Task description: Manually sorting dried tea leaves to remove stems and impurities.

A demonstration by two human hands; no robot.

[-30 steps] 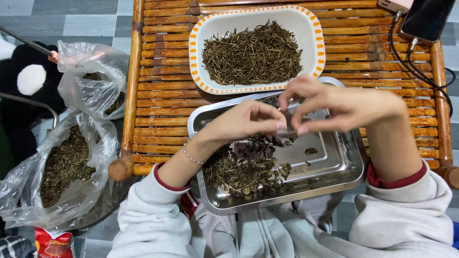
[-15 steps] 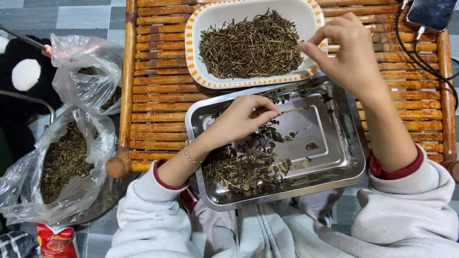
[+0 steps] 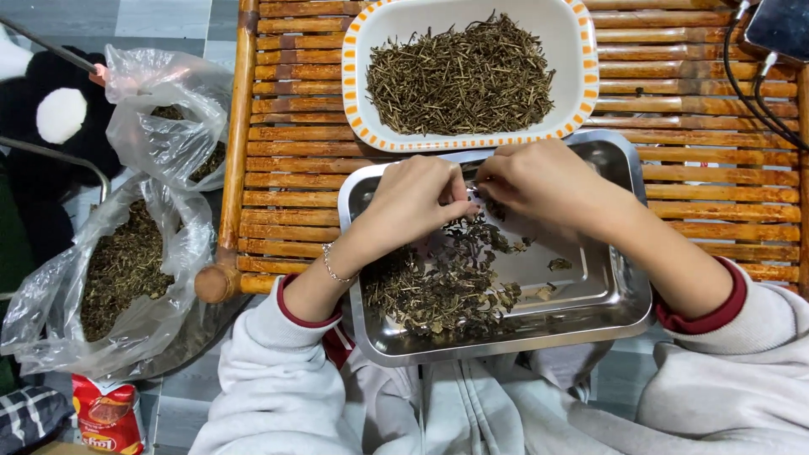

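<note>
Back from over the stem-filled white dish (image 3: pixel 581 50), the right hand (image 3: pixel 539 181) meets the left hand (image 3: pixel 417 202), both pinching one dried sprig (image 3: pixel 479 195) (fingertips touching) above the leaf pile (image 3: pixel 442 282) in the steel tray (image 3: pixel 628 291) beneath them, so bits drop in.

- A red snack packet (image 3: pixel 108 413) with a darker round picture and a yellow-and-white patch lies on the floor at the bottom left, just below the large clear plastic bag (image 3: pixel 101 278) of dried herbs.
- A smaller clear plastic bag (image 3: pixel 168 126) of the same herbs sits just above the large bag.
- A dark phone screen (image 3: pixel 779 29) shows at the top right corner, well apart from the large bag.
</note>
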